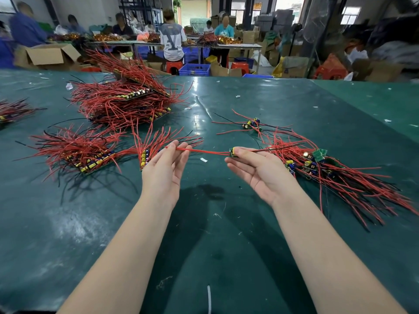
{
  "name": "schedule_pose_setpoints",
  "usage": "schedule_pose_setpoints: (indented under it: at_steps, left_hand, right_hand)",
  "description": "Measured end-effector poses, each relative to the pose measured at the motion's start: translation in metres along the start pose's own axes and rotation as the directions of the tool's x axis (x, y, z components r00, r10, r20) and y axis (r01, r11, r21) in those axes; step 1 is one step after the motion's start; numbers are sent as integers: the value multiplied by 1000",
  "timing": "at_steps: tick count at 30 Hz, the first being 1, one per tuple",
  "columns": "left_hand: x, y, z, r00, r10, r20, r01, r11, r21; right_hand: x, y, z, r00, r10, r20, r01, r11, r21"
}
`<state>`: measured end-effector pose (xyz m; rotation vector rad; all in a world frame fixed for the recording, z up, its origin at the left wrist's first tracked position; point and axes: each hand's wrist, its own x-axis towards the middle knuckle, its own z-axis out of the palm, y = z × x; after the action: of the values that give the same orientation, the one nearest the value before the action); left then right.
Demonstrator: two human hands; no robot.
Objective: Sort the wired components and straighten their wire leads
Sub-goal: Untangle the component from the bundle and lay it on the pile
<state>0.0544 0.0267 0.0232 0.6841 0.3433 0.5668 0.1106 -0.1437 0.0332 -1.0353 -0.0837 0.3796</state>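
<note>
Wired component point(233, 152) held above the green table point(226, 223), near centre: right hand point(260, 171) pinches its small board, left hand point(165, 168) pinches the red lead point(204, 151) stretched taut between; remaining fingers loosely extended.

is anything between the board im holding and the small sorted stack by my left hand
Nothing visible blocks it. The board is pinched in the right hand, its red lead stretched to the left hand. Only bare green table and a small white scrap lie toward the small stack.
</note>
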Motion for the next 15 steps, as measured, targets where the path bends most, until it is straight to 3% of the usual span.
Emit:
schedule_pose_setpoints:
  at_steps: [6,12,15]
  left_hand:
    - [2,2,-1,1000,5,-25,-5,1000,12]
    - [6,4,-2,998,-1,-60,0,1000,-12]
    - [6,2,-3,999,-31,-37,31,999,-7]
  right_hand:
    - [-1,2,1,998,-42,-36,43,999,4]
    - [-3,9,7,1000,-19,20,17,997,71]
    - [-5,9,10,993,-79,-90,89,990,113]
